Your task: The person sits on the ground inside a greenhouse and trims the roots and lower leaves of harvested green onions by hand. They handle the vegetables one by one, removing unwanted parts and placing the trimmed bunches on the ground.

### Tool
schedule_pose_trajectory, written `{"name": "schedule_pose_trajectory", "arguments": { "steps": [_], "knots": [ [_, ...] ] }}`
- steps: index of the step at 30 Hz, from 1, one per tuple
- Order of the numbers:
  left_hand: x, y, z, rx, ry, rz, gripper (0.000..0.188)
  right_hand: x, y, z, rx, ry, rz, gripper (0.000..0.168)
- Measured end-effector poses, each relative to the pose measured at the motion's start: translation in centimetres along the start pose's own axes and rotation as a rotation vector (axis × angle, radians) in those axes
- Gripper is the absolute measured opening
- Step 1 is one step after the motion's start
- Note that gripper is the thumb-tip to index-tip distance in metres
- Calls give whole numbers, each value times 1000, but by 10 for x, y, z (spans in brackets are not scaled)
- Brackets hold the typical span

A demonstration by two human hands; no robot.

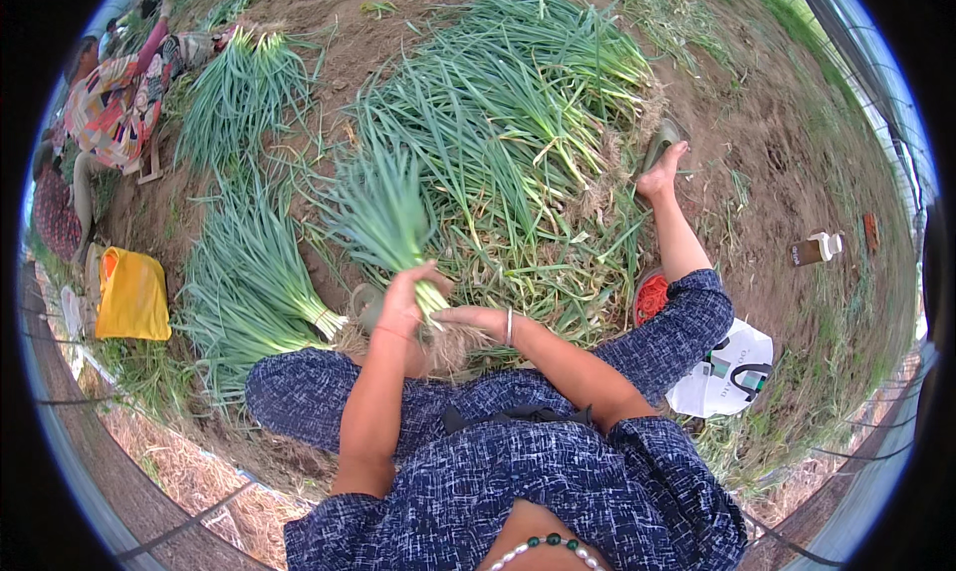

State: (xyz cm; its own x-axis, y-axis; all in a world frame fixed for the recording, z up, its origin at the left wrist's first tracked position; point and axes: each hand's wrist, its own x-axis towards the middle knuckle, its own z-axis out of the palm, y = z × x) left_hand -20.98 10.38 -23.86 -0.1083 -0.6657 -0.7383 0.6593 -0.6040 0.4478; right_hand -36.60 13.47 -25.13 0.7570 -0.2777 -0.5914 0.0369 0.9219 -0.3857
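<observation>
A bunch of green onions (396,220) is gripped near its white stems by my left hand (407,298), leaves pointing up and away, slightly blurred. My right hand (478,321), with a bangle at the wrist, lies at the stem bases just above the stringy roots (454,347); its fingers are partly hidden, so its grip is unclear. Beyond my hands spreads a large pile of green onions (493,108), roots to the right. Tied bunches of green onions (254,272) lie beside my bent left knee. Loose trimmed leaves (523,280) cover the soil between my legs.
Red rubber bands (651,298) fill a container by my right knee, near a white bag (724,377). A bottle (815,248) lies farther right. At left are a yellow bag (133,295), seated people (112,112) and more onion bunches (250,85). A sandal (661,144) is by my right foot.
</observation>
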Motion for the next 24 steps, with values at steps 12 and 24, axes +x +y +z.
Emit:
{"name": "schedule_pose_trajectory", "arguments": {
  "steps": [12,24],
  "knots": [
    [57,30,-33,-139,-39,-89,9,110,-91,-110,-1131,1179,-126,36],
    [49,-13,-21,112,-14,-62,15,26,1,-49,-1527,814,-566,24]
  ]
}}
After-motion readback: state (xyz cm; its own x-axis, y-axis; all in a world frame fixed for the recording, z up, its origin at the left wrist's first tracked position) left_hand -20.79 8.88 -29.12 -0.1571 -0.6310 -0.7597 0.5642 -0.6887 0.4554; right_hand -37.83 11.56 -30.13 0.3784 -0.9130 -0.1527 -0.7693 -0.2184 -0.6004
